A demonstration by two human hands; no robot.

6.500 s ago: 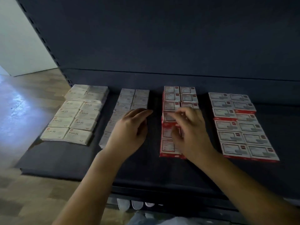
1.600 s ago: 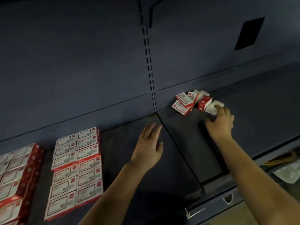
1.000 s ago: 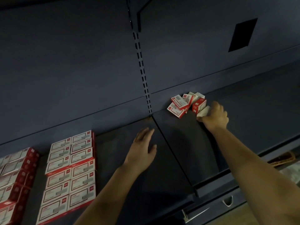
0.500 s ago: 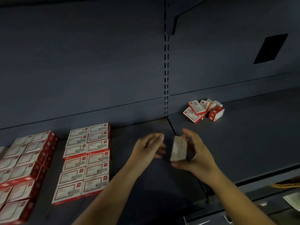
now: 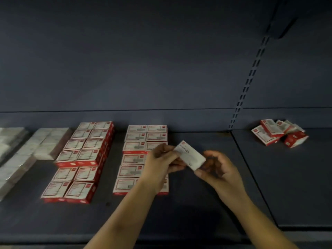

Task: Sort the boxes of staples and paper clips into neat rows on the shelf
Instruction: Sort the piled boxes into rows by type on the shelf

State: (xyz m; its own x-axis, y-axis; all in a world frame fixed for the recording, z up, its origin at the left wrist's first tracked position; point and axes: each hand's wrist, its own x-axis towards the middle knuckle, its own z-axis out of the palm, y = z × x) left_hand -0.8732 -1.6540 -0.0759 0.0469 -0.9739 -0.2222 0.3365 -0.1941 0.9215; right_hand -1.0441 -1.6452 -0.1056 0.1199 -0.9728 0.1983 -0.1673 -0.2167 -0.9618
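Dark blue shelving fills the frame, and on the shelf (image 5: 197, 203) we hold one white box (image 5: 190, 155) at centre, just above the surface. Our left hand (image 5: 161, 164) pinches its upper-left end between thumb and fingers; our right hand (image 5: 218, 169) has its fingers curled under the lower-right corner, touching it, so both hands grip it.

We judge this to be the hand-over step: a loose box is being passed leftward for placing. The white rows (image 5: 27, 146) lie at far left, past two red rows (image 5: 80, 159) and (image 5: 138, 153). The next move calls for carrying the box across those rows and setting it square beside its own kind. A loose pile (image 5: 278, 133) at upper right, on the next shelf bay, still waits to be sorted.

On the held box we read what looks like "STAPLES", blurred. Labels on the red boxes are too small to read.
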